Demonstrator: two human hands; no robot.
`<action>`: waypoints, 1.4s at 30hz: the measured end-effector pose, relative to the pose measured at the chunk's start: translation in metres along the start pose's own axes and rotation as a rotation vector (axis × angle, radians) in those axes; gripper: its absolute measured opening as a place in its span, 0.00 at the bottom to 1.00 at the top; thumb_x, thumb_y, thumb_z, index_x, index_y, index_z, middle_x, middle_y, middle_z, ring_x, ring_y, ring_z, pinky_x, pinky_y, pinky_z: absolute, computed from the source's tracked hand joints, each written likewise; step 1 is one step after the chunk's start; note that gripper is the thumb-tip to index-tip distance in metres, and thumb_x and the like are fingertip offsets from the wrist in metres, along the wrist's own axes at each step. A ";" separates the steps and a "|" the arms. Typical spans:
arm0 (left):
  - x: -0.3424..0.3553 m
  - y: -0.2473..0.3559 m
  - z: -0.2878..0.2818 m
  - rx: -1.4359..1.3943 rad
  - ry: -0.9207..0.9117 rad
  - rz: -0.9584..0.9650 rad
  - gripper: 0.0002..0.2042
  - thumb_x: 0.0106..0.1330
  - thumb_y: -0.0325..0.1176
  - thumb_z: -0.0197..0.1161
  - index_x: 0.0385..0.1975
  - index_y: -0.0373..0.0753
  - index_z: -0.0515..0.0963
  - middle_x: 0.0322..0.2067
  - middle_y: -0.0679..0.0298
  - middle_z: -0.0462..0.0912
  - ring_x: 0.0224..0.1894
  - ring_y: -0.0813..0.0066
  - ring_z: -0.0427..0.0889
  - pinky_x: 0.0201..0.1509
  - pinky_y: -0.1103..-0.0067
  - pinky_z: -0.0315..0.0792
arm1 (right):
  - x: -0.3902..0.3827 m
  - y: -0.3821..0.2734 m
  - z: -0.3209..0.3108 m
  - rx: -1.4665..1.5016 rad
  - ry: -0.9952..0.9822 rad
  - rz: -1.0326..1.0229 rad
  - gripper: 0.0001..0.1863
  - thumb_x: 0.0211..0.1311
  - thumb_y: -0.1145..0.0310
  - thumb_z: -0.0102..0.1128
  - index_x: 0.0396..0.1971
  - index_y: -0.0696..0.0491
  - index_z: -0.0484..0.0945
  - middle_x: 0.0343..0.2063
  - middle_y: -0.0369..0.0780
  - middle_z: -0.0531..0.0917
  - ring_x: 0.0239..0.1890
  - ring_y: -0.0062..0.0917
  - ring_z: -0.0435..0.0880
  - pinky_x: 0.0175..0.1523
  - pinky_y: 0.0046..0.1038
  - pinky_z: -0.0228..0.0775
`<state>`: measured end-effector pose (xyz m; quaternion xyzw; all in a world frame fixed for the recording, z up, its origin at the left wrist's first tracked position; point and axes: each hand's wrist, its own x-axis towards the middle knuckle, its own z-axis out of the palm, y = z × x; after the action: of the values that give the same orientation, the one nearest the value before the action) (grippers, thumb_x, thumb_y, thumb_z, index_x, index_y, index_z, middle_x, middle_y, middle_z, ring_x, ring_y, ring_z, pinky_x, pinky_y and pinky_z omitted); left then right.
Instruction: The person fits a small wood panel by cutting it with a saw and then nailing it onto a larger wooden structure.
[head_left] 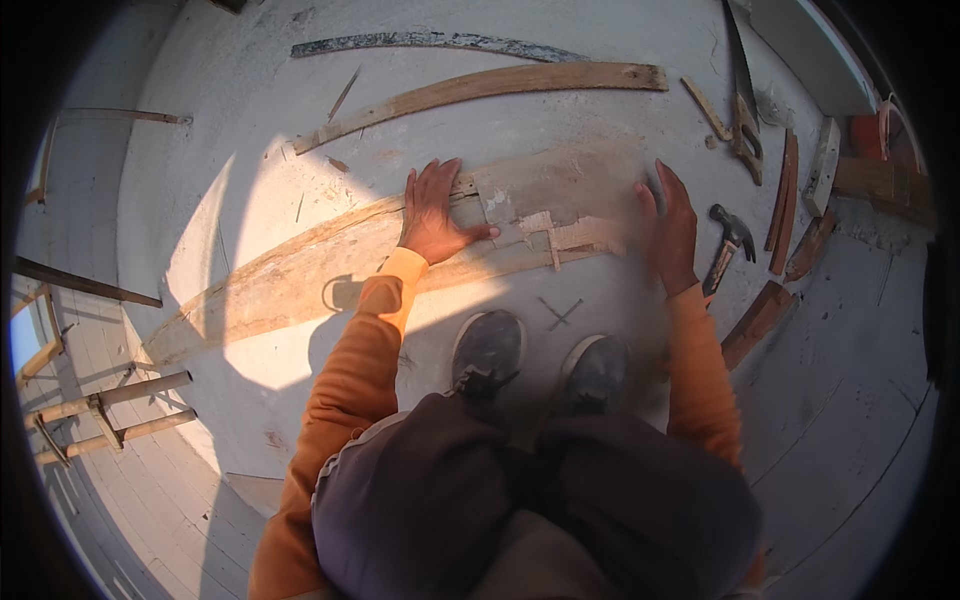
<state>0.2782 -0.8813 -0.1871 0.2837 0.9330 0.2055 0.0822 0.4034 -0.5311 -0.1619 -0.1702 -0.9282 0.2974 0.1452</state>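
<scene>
My left hand [436,208] lies with fingers spread on a long, weathered pale wooden board [270,275], along its upper edge. At the board's right part is a flat greyish panel [545,180], with broken lighter wood strips [575,232] below it. My right hand [672,225] is raised at the right end of these pieces, fingers apart and curved; a blurred patch beside it hides whether it touches them. A claw hammer [736,232] lies just right of my right hand. Crossed thin dark pieces, perhaps nails [559,312], lie near my shoes [487,350].
A long plank [500,85] and a speckled strip [430,42] lie beyond. A handsaw [747,140], short sticks [785,190] and offcuts [755,320] lie at the right beside a pale ledge [820,60]. Bamboo poles [110,400] with crosspieces are at the lower left.
</scene>
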 end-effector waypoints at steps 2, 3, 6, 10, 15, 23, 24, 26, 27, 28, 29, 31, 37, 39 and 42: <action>-0.007 0.003 0.003 -0.034 0.039 -0.052 0.62 0.42 0.68 0.81 0.74 0.37 0.61 0.73 0.50 0.65 0.79 0.47 0.56 0.84 0.49 0.40 | 0.011 0.002 0.016 -0.009 0.008 -0.032 0.27 0.74 0.62 0.65 0.66 0.62 0.74 0.59 0.55 0.81 0.64 0.49 0.79 0.70 0.42 0.71; -0.009 0.005 0.005 -0.050 0.059 -0.076 0.62 0.42 0.68 0.81 0.74 0.36 0.61 0.73 0.50 0.64 0.79 0.48 0.55 0.84 0.49 0.40 | 0.013 0.004 0.025 -0.013 0.014 -0.047 0.28 0.74 0.61 0.65 0.67 0.62 0.73 0.60 0.55 0.80 0.65 0.49 0.78 0.70 0.42 0.70; -0.014 0.003 0.008 -0.026 0.098 -0.051 0.61 0.44 0.68 0.79 0.74 0.35 0.61 0.73 0.51 0.65 0.79 0.48 0.56 0.83 0.48 0.41 | 0.004 0.003 0.046 -0.048 -0.002 0.022 0.31 0.75 0.59 0.64 0.70 0.60 0.71 0.64 0.56 0.77 0.67 0.50 0.76 0.71 0.43 0.69; -0.015 0.003 0.004 -0.005 0.057 -0.039 0.59 0.46 0.69 0.78 0.73 0.36 0.62 0.71 0.52 0.66 0.78 0.51 0.57 0.84 0.50 0.42 | 0.002 0.007 0.050 -0.091 -0.019 -0.018 0.32 0.75 0.58 0.64 0.72 0.58 0.69 0.65 0.56 0.75 0.68 0.50 0.74 0.71 0.44 0.69; -0.012 0.006 0.000 -0.074 0.048 -0.077 0.55 0.44 0.66 0.80 0.69 0.38 0.67 0.68 0.53 0.70 0.73 0.51 0.64 0.82 0.49 0.47 | -0.001 0.015 0.052 -0.202 -0.022 -0.086 0.33 0.76 0.58 0.64 0.73 0.58 0.68 0.61 0.54 0.75 0.63 0.48 0.72 0.68 0.44 0.67; -0.010 0.005 -0.002 -0.111 0.103 -0.074 0.53 0.42 0.65 0.82 0.67 0.38 0.71 0.64 0.53 0.70 0.69 0.49 0.65 0.77 0.52 0.56 | -0.006 0.008 0.051 -0.213 0.038 0.050 0.34 0.72 0.53 0.68 0.69 0.59 0.72 0.58 0.50 0.72 0.62 0.44 0.68 0.70 0.46 0.58; -0.011 0.005 -0.002 -0.120 0.098 -0.077 0.53 0.42 0.64 0.82 0.67 0.38 0.71 0.64 0.53 0.70 0.68 0.48 0.65 0.75 0.52 0.58 | -0.006 0.009 0.049 -0.246 0.016 0.064 0.34 0.71 0.53 0.69 0.68 0.59 0.73 0.58 0.49 0.72 0.62 0.44 0.68 0.70 0.46 0.58; -0.011 0.005 -0.003 -0.107 0.103 -0.085 0.52 0.42 0.63 0.83 0.66 0.38 0.72 0.63 0.53 0.70 0.67 0.48 0.66 0.73 0.53 0.60 | -0.001 0.000 0.043 -0.222 0.011 0.103 0.33 0.71 0.52 0.69 0.67 0.58 0.74 0.57 0.49 0.73 0.62 0.42 0.69 0.71 0.46 0.56; -0.012 0.005 -0.003 -0.099 0.105 -0.089 0.52 0.42 0.63 0.83 0.66 0.38 0.72 0.62 0.53 0.69 0.66 0.48 0.66 0.71 0.54 0.61 | 0.000 -0.002 0.042 -0.210 0.008 0.124 0.33 0.71 0.52 0.69 0.66 0.58 0.75 0.57 0.48 0.73 0.62 0.41 0.69 0.71 0.45 0.56; -0.011 0.007 -0.004 -0.097 0.098 -0.095 0.52 0.42 0.62 0.83 0.66 0.38 0.72 0.62 0.53 0.69 0.66 0.48 0.65 0.72 0.54 0.61 | 0.001 -0.001 0.041 -0.185 0.004 0.141 0.33 0.70 0.52 0.70 0.66 0.58 0.75 0.57 0.48 0.74 0.62 0.41 0.71 0.71 0.45 0.57; -0.011 0.008 -0.004 -0.095 0.091 -0.100 0.52 0.43 0.62 0.83 0.66 0.38 0.72 0.62 0.53 0.69 0.66 0.48 0.65 0.72 0.54 0.60 | 0.003 0.002 0.041 -0.159 0.000 0.159 0.34 0.70 0.51 0.70 0.66 0.58 0.75 0.56 0.48 0.74 0.61 0.41 0.72 0.70 0.44 0.59; -0.010 0.010 -0.005 -0.091 0.076 -0.105 0.51 0.43 0.62 0.83 0.67 0.39 0.72 0.63 0.53 0.69 0.67 0.48 0.64 0.72 0.54 0.60 | 0.005 0.006 0.042 -0.104 -0.007 0.190 0.34 0.68 0.51 0.71 0.66 0.58 0.75 0.55 0.47 0.76 0.60 0.41 0.75 0.69 0.43 0.63; -0.011 0.011 -0.005 -0.055 0.063 -0.098 0.51 0.45 0.62 0.81 0.68 0.39 0.71 0.63 0.52 0.68 0.67 0.48 0.63 0.74 0.53 0.58 | 0.009 0.009 0.045 -0.026 -0.007 0.231 0.36 0.65 0.48 0.74 0.65 0.57 0.77 0.53 0.49 0.79 0.58 0.41 0.79 0.65 0.41 0.71; -0.009 0.013 -0.006 -0.061 0.045 -0.093 0.51 0.45 0.63 0.81 0.68 0.38 0.70 0.63 0.52 0.68 0.67 0.47 0.63 0.74 0.53 0.57 | 0.010 0.018 0.044 -0.018 -0.014 0.219 0.37 0.65 0.48 0.74 0.65 0.56 0.78 0.54 0.49 0.80 0.59 0.41 0.78 0.66 0.41 0.70; -0.009 0.014 -0.005 -0.023 0.032 -0.090 0.52 0.46 0.64 0.80 0.68 0.37 0.70 0.63 0.51 0.67 0.67 0.48 0.62 0.74 0.53 0.56 | 0.011 0.013 0.046 -0.051 0.002 0.190 0.36 0.65 0.48 0.74 0.66 0.55 0.78 0.58 0.49 0.81 0.60 0.41 0.78 0.67 0.41 0.69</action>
<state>0.2910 -0.8776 -0.1763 0.2371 0.9437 0.2166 0.0796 0.3792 -0.5400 -0.2033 -0.2617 -0.9149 0.2859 0.1129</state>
